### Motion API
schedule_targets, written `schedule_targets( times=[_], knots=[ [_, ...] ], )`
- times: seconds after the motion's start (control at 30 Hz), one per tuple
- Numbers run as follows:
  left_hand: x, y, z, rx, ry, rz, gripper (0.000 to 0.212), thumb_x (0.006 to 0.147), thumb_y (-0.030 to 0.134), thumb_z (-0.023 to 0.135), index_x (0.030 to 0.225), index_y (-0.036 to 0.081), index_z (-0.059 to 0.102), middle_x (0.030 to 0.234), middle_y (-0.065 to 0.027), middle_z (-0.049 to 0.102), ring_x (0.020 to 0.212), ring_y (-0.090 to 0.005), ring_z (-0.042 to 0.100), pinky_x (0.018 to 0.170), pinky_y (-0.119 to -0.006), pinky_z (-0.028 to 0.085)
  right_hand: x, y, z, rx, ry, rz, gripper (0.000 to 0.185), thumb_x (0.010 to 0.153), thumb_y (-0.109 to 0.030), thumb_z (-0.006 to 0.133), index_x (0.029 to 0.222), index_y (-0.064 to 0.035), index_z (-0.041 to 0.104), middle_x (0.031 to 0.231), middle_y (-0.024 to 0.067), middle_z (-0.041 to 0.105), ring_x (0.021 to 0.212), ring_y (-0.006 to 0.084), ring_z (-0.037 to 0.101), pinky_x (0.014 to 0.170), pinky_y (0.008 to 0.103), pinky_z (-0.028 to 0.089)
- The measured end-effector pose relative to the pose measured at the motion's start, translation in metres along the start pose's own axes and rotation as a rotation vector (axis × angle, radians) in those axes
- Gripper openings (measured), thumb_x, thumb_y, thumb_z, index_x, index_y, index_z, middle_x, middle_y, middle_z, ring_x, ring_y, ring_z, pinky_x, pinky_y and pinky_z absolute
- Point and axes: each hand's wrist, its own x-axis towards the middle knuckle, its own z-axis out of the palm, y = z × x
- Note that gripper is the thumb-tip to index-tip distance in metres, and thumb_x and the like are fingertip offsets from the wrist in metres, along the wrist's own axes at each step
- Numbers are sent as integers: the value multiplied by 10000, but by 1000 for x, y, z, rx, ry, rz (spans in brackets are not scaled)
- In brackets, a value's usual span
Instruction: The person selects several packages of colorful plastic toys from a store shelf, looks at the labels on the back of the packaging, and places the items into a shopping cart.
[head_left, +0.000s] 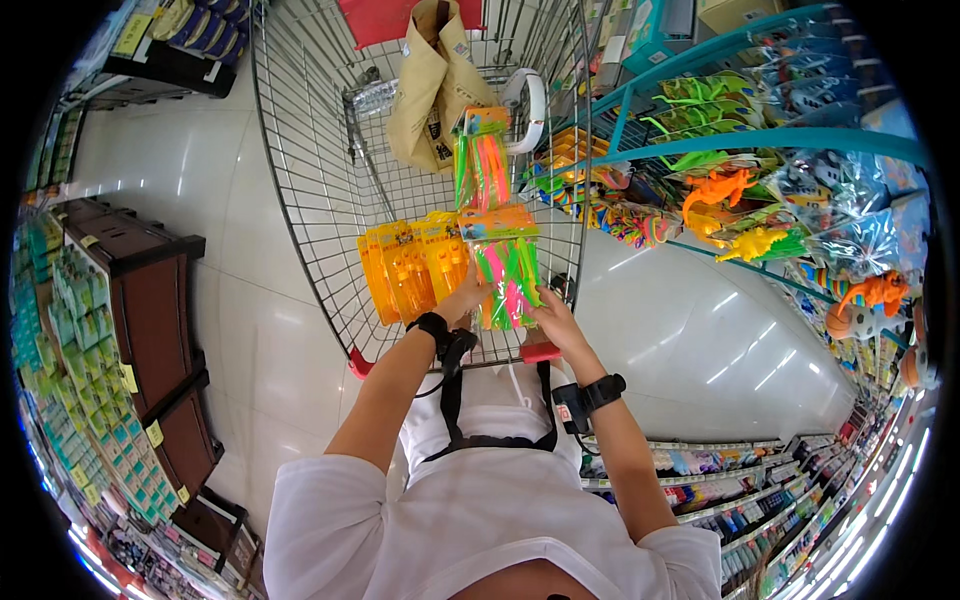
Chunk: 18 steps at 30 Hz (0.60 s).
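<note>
Between my two hands, over the near end of a wire shopping cart (315, 247), is a clear bag of green, pink and orange plastic toys (508, 281) with an orange header card. My left hand (466, 291) grips its left edge, partly behind it. My right hand (553, 313) holds its right edge with thumb and fingers. A similar packet of neon toys (484, 165) lies just beyond. Several yellow-orange carded packs (412, 266) stand to the left inside the cart. Farther in are a tan paper sack (433, 90) and a white ring-shaped object (534, 112).
A teal-framed rack (780, 142) with hanging packaged toys stands close on the cart's right. Dark brown display stands (154, 322) with green packs are at left. Stocked shelves (720, 480) lie at lower right. Pale shiny floor (255, 315) shows between.
</note>
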Motion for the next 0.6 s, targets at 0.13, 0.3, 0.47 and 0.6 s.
schedule_targets(
  times=[0.13, 0.3, 0.47, 0.6],
  knots=[
    [-6, 19, -10, -186, -73, -263, 715, 773, 217, 571, 1300, 42, 121, 1114, -129, 459, 991, -188, 467, 828, -269, 386, -13, -2, -28, 109, -18, -96, 445, 803, -110, 473, 1209, 14, 339, 1116, 128, 476, 986, 149, 476, 796, 241, 382],
    [-20, 48, -23, 9, 261, -65, 665, 730, 277, 592, 1227, -36, 282, 1064, -178, 503, 972, -236, 491, 833, -306, 378, -52, -35, -70, 47, -39, -236, 368, 816, -142, 489, 1153, -15, 414, 1045, 94, 528, 903, 124, 514, 757, 228, 396],
    [-46, 102, -23, -135, 262, 153, 406, 770, 211, 527, 1093, -26, 467, 966, -101, 566, 912, -183, 533, 792, -280, 402, -76, -34, -149, 137, 142, -317, 363, 809, -168, 502, 1132, -21, 428, 990, 109, 551, 885, 154, 538, 773, 251, 412],
    [-83, 178, 38, -193, 223, 201, 287, 810, 190, 479, 1042, 21, 489, 932, -60, 551, 859, -164, 555, 742, -256, 419, -92, -27, -218, 284, 324, -388, 343, 796, -135, 503, 1116, -30, 443, 986, 112, 550, 846, 156, 543, 756, 264, 421]
  ],
)
